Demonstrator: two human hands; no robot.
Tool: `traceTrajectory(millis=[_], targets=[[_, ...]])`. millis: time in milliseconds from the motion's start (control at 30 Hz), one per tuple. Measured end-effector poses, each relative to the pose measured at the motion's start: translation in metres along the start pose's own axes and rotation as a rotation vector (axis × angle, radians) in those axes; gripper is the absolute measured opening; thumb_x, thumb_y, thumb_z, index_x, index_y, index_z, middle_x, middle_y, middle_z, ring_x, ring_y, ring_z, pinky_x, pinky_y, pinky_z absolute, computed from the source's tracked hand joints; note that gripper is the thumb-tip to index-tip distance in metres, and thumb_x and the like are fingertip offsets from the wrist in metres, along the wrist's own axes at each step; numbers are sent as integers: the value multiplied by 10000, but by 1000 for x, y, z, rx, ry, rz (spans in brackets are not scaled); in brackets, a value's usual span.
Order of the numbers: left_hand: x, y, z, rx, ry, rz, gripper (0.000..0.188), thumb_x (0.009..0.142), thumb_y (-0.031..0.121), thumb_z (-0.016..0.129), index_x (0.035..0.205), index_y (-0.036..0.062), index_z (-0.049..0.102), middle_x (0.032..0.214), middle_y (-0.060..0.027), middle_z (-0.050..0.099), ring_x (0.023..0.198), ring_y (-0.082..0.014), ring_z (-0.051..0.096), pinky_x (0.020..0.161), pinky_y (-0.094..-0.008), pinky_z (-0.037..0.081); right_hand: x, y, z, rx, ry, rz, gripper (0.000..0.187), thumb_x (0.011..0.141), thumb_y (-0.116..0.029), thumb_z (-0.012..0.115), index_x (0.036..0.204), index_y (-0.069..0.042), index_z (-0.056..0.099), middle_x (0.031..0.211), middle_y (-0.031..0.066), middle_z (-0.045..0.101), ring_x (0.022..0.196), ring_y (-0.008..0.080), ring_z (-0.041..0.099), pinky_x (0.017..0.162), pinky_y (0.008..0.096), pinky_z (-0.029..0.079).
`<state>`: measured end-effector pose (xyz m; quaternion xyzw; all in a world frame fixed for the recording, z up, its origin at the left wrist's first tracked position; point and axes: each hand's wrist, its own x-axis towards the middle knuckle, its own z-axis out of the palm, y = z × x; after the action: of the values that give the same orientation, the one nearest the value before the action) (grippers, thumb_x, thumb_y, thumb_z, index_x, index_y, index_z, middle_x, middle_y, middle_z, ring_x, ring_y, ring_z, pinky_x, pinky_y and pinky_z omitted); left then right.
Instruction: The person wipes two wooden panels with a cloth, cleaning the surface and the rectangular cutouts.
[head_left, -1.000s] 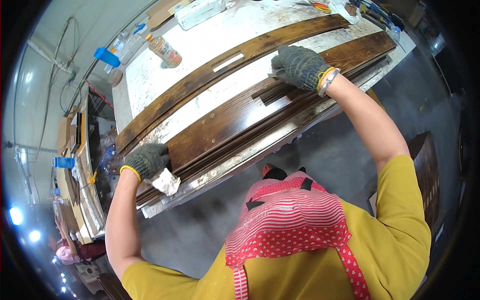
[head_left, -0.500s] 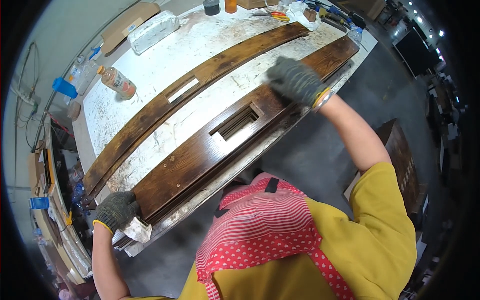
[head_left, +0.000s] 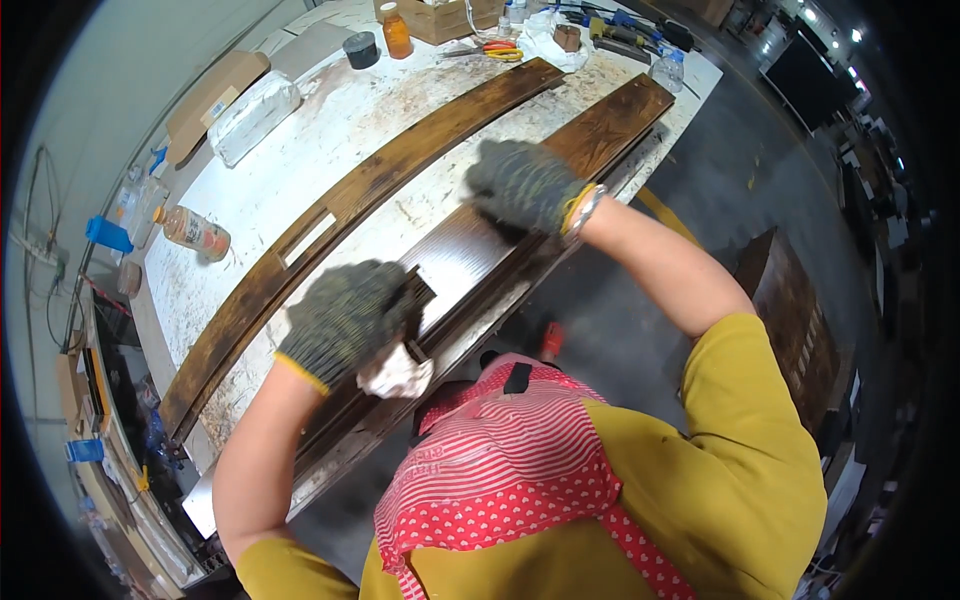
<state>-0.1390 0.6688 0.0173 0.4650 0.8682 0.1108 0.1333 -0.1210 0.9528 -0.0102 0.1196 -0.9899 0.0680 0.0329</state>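
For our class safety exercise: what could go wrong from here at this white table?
The stacked, dark-brown wooden boards lie near the front edge of the white table, so a hard push might slide them off. The clear plastic bottle near their far end could get knocked over. The crumpled white wad in the grey-gloved left hand might slip over the edge.
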Motion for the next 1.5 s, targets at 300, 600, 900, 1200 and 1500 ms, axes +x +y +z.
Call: traceTrajectory(millis=[300,600,900,1200,1500], targets=[[94,33,2,73,-431,-275,249,852,310,619,964,109,717,954,-210,705,929,-421,667,829,-515,522,10,69,-1,108,6,-262,301,880,-338,628,894,-57,735,946,188,690,938,345,668,849,449,531],[94,36,8,59,-317,-340,215,907,306,574,886,126,689,835,-102,729,840,-341,689,764,-453,528,-4,194,-38,-113,-42,-41,229,884,-295,663,897,-66,656,914,149,605,893,338,618,812,445,510],[103,34,0,13,-390,-336,208,891,284,594,885,98,688,865,-141,723,854,-360,691,761,-447,538,-14,180,0,72,51,-143,291,922,-360,583,961,-98,705,1009,192,645,961,353,642,863,458,514],[110,43,-7,23,-429,-430,288,848,385,634,919,129,746,915,-192,716,906,-400,681,808,-485,531,-20,267,-39,-180,10,132,274,924,-345,623,998,-94,705,971,163,641,934,341,647,832,452,525],[135,62,-11,-1,-597,-653,235,840,380,678,904,190,799,959,-119,744,944,-332,697,828,-396,542,-25,365,-29,-72,34,-115,221,897,-302,617,953,-101,689,995,159,610,934,358,631,836,461,508]])
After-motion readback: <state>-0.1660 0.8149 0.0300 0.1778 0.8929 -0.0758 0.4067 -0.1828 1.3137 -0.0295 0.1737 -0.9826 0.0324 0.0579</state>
